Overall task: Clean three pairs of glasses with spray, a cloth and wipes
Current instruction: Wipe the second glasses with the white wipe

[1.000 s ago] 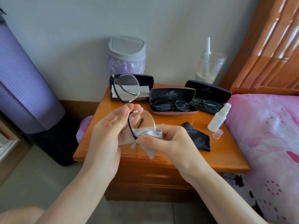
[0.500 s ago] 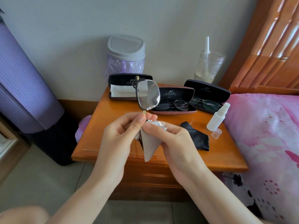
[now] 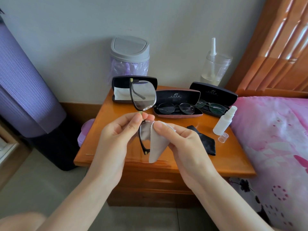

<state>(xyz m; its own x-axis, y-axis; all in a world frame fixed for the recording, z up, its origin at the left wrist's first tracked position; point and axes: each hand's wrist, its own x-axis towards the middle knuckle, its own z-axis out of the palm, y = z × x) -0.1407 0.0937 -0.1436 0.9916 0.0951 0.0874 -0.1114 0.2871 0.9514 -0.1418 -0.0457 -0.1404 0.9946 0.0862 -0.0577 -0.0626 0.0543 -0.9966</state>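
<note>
- Okay, the glasses [image 3: 143, 97] you're working on: black half-rim frame, gold-coloured hinges, clear lenses. A folded temple shows through the upper lens.
- Orientation: the frame stands on end — long axis near vertical, one lens up, the other down, top end leaning slightly left.
- Your left hand [image 3: 116, 135] pinches the frame at the bridge between thumb and forefinger. The upper lens sits directly above those fingertips, the lower lens directly below.
- Your right hand [image 3: 181, 144] grips the grey cloth [image 3: 156, 147], thumb on the near side, clamping it over the right edge of the lower lens. The cloth's tail hangs down past the lower hinge.
- Position: the glasses are held in the air over the front of the wooden nightstand [image 3: 233, 160], between your two hands. The upper lens overlaps the open black case [image 3: 120, 82] at back left — inside it only a white cloth shows.
- A second pair [image 3: 176, 108] lies in the open pink case [image 3: 178, 115] at centre, and a third pair [image 3: 211, 106] in the far-right black case [image 3: 215, 94].
- The spray bottle [image 3: 224, 121] stands near the right edge, with the clear cap [image 3: 223, 137] just in front of it. The black cloth [image 3: 205, 144] lies between that cap and your right hand.
</note>
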